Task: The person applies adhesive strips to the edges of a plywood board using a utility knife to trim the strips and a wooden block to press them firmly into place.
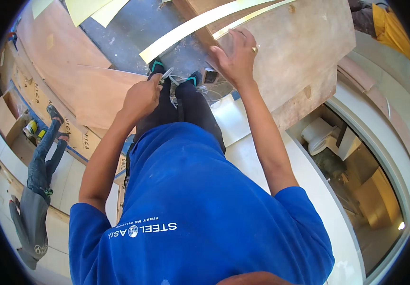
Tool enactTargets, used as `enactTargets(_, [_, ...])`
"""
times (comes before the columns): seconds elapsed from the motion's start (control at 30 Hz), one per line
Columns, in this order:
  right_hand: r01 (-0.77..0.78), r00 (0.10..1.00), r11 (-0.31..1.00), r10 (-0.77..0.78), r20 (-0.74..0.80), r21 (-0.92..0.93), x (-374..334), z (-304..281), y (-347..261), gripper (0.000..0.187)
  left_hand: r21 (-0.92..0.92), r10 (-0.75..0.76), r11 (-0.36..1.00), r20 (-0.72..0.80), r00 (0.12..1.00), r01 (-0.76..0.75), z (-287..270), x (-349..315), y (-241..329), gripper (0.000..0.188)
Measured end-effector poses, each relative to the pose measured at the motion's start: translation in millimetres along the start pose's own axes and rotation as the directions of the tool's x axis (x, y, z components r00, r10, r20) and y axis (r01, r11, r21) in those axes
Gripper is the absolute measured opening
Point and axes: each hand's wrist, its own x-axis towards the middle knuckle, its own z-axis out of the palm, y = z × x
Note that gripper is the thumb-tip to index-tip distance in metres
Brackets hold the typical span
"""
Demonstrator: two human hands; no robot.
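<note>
Right hand (237, 59) at the board's edge, left hand (142, 98) closed on a small tool

The right hand is open, fingers bent and thumb spread, at the left edge of the tan board (309, 50). Its fingertips meet a narrow strip (257, 17) lying across the board near that edge; how firmly they press cannot be told. Beside it, a wider pale-yellow strip (190, 32) crosses the same edge, one end jutting out over the grey floor (128, 35). The left hand is gripping the small tool (168, 73), pale at its tip, well apart from both strips; its exact kind is unclear. Brown sheets (112, 95) lie to the left. A person in grey (34, 218) is beyond them, and another in yellow (397, 33) stands past the board's right edge.
</note>
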Motion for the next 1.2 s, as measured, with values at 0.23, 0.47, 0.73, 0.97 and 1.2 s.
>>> enactTargets(0.23, [-0.285,0.939,0.861,0.338,0.057,-0.421,33,30,-25,0.05,-0.215,0.056,0.972,-0.175,0.983,-0.094,31,-4,-21,0.032])
enactTargets(0.47, [-0.359,0.867,0.88,0.437,0.238,-0.31,81,-20,-7,0.032,-0.169,0.036,0.984,-0.086,0.996,-0.05,30,-24,-51,0.033])
enactTargets(0.73, [-0.164,0.986,0.981,0.16,0.043,0.105,123,-102,24,0.034,-0.139,0.082,0.986,-0.093,0.992,-0.094,26,-20,-62,0.027])
enactTargets(0.97, [-0.196,0.911,0.965,0.246,-0.332,0.177,143,-161,69,0.038,-0.138,0.122,0.98,-0.137,0.983,-0.141,16,-8,-27,0.026])
enactTargets(1.2, [-0.151,0.931,0.986,0.119,-0.345,-0.068,236,-249,117,0.032,-0.152,0.158,0.971,-0.185,0.97,-0.187,21,11,8,0.025])
